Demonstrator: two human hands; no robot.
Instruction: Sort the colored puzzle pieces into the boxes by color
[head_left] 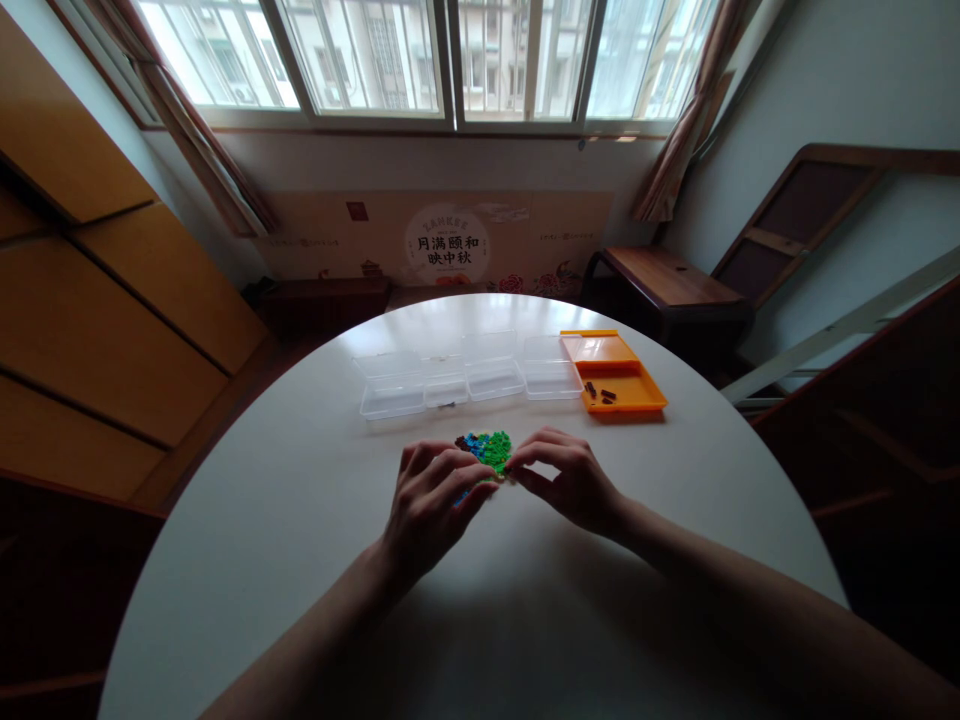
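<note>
Head view. My left hand (431,500) and right hand (570,480) rest on the round white desk (300,520), meeting at a small heap of green, blue and dark plastic pieces (487,448) that lies just beyond my knuckles. The fingers (529,458) of my right hand are pinched together at the heap's near edge, apparently on one small piece; the piece itself is too small to make out. The fingers of my left hand are curled, tips touching the heap's left side; I cannot tell whether they grip anything.

Farther back stands a row of clear plastic lidded boxes (450,380), open. One holds a dark speck; the others look bare. To their right, touching the row, an orange plastic box (619,385) holds a few dark brown pieces (600,393).

Judgement: sorting is at an early stage. Most pieces remain in the heap; only a few have reached a box.
</note>
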